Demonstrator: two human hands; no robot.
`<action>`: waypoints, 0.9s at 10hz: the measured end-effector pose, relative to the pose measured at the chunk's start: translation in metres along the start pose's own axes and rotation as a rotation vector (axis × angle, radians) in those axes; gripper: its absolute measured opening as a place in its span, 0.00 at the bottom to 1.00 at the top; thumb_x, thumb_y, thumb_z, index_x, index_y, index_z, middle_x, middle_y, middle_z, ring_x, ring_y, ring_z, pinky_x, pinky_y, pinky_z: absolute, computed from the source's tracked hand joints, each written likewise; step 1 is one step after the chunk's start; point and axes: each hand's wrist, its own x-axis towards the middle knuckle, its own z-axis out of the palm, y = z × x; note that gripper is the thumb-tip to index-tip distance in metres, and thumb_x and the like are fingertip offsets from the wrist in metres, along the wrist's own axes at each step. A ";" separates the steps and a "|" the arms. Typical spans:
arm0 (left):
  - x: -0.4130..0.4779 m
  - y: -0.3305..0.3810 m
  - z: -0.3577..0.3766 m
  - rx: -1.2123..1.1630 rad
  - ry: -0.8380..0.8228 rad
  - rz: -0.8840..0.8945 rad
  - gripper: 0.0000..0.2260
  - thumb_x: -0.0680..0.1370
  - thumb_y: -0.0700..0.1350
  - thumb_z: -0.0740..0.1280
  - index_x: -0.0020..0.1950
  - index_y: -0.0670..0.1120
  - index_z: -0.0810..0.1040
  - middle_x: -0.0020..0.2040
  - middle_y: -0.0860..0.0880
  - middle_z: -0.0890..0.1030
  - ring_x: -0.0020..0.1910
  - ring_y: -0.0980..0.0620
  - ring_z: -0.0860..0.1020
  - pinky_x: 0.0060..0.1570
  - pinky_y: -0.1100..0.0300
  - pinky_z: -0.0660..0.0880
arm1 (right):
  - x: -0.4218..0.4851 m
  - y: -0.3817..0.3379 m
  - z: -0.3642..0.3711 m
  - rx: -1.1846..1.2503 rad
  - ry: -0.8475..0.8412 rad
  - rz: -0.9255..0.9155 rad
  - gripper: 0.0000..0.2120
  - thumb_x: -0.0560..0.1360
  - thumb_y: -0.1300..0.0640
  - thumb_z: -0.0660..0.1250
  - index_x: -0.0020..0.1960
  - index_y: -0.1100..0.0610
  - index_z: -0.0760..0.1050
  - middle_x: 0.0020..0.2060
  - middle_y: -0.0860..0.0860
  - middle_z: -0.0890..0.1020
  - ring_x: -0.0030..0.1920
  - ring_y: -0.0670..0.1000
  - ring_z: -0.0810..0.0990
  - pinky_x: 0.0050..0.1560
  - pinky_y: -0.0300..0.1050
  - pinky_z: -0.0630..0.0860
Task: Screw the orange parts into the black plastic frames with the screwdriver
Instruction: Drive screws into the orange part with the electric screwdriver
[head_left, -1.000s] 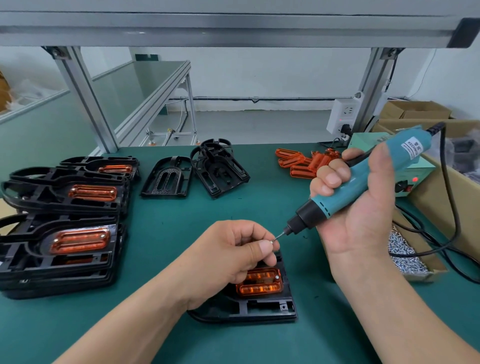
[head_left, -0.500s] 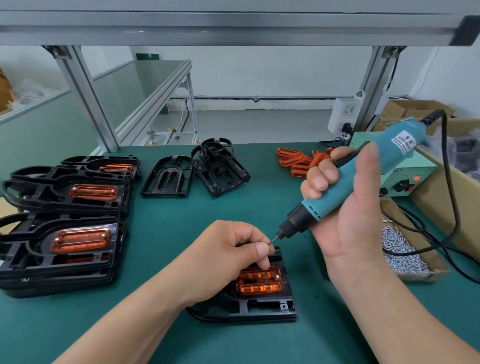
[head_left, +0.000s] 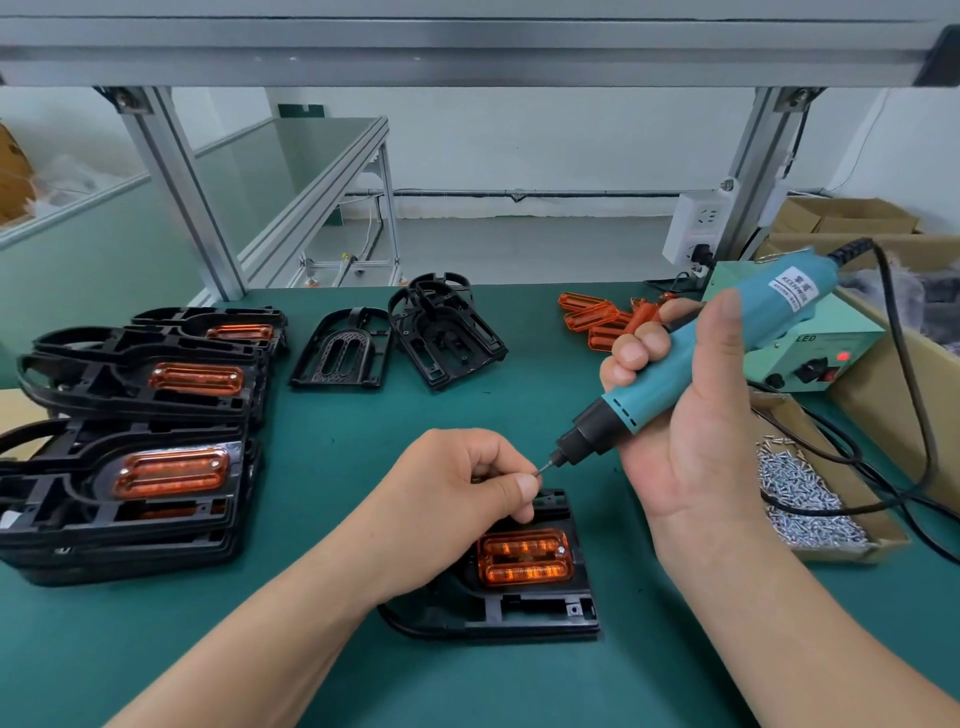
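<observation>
Screwdriver (head_left: 670, 376) leftward; two hands (head_left: 467, 483) (head_left: 691, 431), maybe screw (head_left: 536, 472).

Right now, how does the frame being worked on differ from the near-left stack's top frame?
The black plastic frame being worked on lies alone on the green mat; the near-left stack's top frame rests on others. Its orange part shows one screw, the other's two. Both hold orange parts.
</observation>
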 end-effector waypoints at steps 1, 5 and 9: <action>0.000 0.001 0.002 0.011 0.015 0.002 0.06 0.81 0.48 0.71 0.45 0.57 0.84 0.42 0.55 0.87 0.26 0.63 0.70 0.29 0.72 0.67 | -0.001 0.001 -0.002 0.018 0.031 -0.004 0.15 0.84 0.42 0.65 0.50 0.54 0.73 0.37 0.49 0.73 0.36 0.48 0.75 0.40 0.40 0.75; 0.000 0.003 0.006 -0.012 0.078 0.005 0.03 0.78 0.47 0.74 0.45 0.54 0.86 0.35 0.60 0.83 0.30 0.66 0.74 0.32 0.75 0.68 | 0.002 0.003 -0.006 0.041 0.104 0.002 0.17 0.81 0.41 0.69 0.50 0.56 0.74 0.37 0.50 0.73 0.37 0.48 0.75 0.39 0.41 0.76; 0.000 -0.002 -0.003 0.003 0.020 0.019 0.06 0.77 0.51 0.75 0.53 0.58 0.86 0.43 0.56 0.85 0.38 0.62 0.78 0.40 0.69 0.75 | 0.003 0.003 -0.009 0.048 0.096 0.010 0.17 0.81 0.41 0.71 0.50 0.55 0.75 0.37 0.50 0.73 0.37 0.49 0.75 0.40 0.41 0.76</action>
